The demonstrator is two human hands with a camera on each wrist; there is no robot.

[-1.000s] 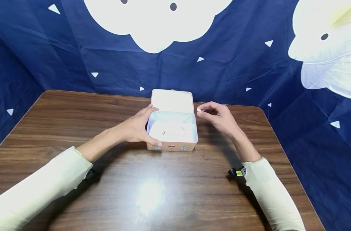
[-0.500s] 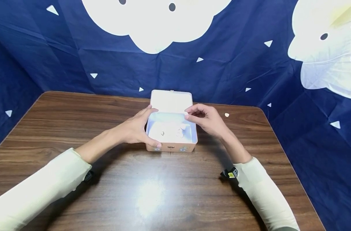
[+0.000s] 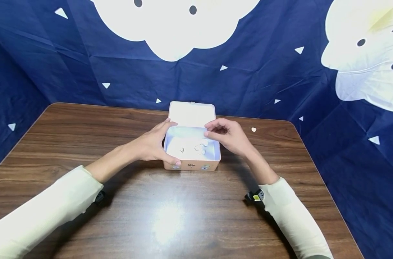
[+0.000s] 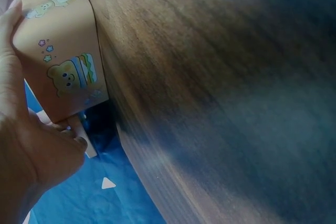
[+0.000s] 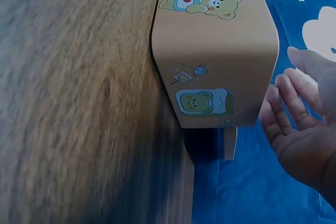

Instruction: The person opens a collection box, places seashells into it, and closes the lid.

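Observation:
A peach-coloured hinged tin box [image 3: 197, 165] with bear pictures stands on the table, its lid [image 3: 192, 113] raised at the back. My left hand [image 3: 152, 144] grips its left side, thumb on the front wall and fingers near the back corner. Several small white pieces [image 3: 204, 142] lie on the box floor. Over the back right of the box is my right hand [image 3: 228, 135], thumb and fingers apart and loosely bent. In the right wrist view its fingers [image 5: 295, 100] show nothing between them, close beside the box wall [image 5: 215, 40].
One more small white piece [image 3: 254, 129] lies on the wooden table [image 3: 118, 216], right of the box near the back edge. Behind the table hangs a blue cloth [image 3: 128, 68] printed with clouds and white triangles.
My right hand has moved left from beside the box to above it and let go of the white piece it pinched. More white pieces show inside. The left hand stays on the box.

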